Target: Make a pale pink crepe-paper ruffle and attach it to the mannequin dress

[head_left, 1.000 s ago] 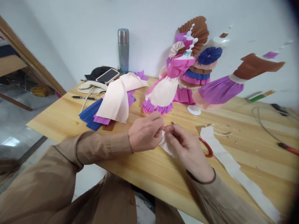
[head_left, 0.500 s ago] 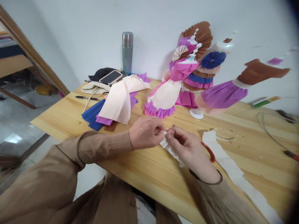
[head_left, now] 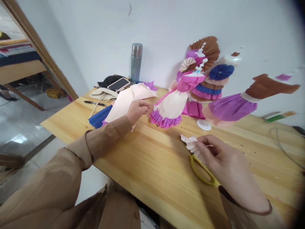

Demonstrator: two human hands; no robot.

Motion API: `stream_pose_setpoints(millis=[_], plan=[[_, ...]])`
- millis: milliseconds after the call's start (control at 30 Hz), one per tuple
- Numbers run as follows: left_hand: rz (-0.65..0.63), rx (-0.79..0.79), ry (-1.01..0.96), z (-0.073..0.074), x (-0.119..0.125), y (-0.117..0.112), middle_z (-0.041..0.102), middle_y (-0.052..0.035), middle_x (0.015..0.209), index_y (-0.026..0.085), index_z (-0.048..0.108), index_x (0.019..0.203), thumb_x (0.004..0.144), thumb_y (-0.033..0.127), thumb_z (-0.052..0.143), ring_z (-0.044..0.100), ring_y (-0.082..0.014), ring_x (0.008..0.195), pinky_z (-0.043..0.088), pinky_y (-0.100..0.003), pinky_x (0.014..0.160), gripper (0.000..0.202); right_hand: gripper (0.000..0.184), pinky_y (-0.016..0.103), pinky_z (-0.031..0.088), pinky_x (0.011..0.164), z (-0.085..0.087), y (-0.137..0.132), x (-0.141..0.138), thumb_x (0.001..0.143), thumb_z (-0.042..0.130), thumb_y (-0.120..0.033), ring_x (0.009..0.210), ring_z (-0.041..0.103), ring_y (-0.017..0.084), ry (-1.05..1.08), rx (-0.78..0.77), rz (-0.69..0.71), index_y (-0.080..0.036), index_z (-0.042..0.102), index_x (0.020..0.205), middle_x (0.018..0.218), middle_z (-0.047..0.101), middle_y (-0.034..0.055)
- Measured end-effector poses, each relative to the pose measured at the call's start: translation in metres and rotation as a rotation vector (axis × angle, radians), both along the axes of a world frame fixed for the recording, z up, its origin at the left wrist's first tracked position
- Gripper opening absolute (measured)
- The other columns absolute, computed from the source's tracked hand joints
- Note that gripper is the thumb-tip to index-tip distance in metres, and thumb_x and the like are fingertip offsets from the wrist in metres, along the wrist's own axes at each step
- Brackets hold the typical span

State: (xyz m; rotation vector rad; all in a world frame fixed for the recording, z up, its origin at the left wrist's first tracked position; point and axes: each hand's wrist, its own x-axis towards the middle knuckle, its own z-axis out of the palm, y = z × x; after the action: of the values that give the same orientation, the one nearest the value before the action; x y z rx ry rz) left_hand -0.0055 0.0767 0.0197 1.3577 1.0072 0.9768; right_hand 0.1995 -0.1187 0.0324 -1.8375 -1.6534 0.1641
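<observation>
Hold crinkled white paper strip (head_left: 190, 143) in right hand (head_left: 228, 165), pinched between thumb and fingers, over right part of wooden table (head_left: 147, 156). See ruffled end sticking out left of fingertips, over yellow-handled scissors (head_left: 212, 182). Can't tell touching from apart there. See just 1 yellow loop clearly, rest of scissors mostly covered.

Hold left hand (head_left: 137, 111) well apart from strip, at right side of pale pink paper (head_left: 121, 103), fingers bunched close and half curled. Can't tell if pinching anything, or if touching that paper.

See blue pleated paper (head_left: 100, 117) poking out left from under pale sheet. Further back: phone (head_left: 119, 84) next to beige pouch (head_left: 105, 93), flask (head_left: 136, 63) upright near wall, pen (head_left: 95, 103) flat on table.

Past both hands, see magenta dress (head_left: 172, 105) with white apron, blue rosette (head_left: 221, 72) and brown fan (head_left: 213, 47) behind, brown-and-purple dress (head_left: 234, 107) tilted to right. Also see white disc (head_left: 203, 124) flat on table, in front of dresses.
</observation>
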Motion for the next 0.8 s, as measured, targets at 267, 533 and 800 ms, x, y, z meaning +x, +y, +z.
stream_pose_setpoints(millis=[267, 533, 800], plan=[[-0.125, 0.458, 0.140, 0.059, 0.004, 0.023, 0.073, -0.0146, 0.101, 0.007, 0.072, 0.096, 0.071, 0.021, 0.065, 0.067, -0.0201, 0.095, 0.052, -0.037, 0.094, 0.029, 0.025, 0.028, 0.041, 0.050, -0.001, 0.003, 0.015, 0.086, 0.050, -0.044, 0.051, 0.054, 0.015, 0.044, -0.037, 0.001, -0.023, 0.059, 0.076, 0.062, 0.063, 0.0019], [-0.587, 0.597, 0.259, 0.090, 0.032, 0.048, 0.055, -0.0179, 0.141, 0.013, 0.059, 0.131, 0.064, 0.038, 0.077, 0.048, -0.0329, 0.135, 0.032, -0.050, 0.116, 0.074, 0.030, 0.026, 0.035, 0.045, 0.000, 0.006, 0.013, 0.085, 0.051, -0.049, 0.050, 0.049, 0.014, 0.155, -0.102, -0.004, -0.022, 0.056, 0.072, 0.056, 0.057, 0.0008], [-0.827, 0.580, 0.117, 0.100, 0.055, 0.062, 0.046, -0.0133, 0.150, 0.016, 0.055, 0.135, 0.059, 0.029, 0.080, 0.036, -0.0333, 0.144, 0.034, -0.043, 0.117, 0.081, 0.034, 0.026, 0.039, 0.048, -0.008, 0.000, 0.018, 0.088, 0.049, -0.052, 0.054, 0.049, 0.014, 0.207, -0.133, 0.089, -0.021, 0.058, 0.077, 0.062, 0.058, 0.0019]])
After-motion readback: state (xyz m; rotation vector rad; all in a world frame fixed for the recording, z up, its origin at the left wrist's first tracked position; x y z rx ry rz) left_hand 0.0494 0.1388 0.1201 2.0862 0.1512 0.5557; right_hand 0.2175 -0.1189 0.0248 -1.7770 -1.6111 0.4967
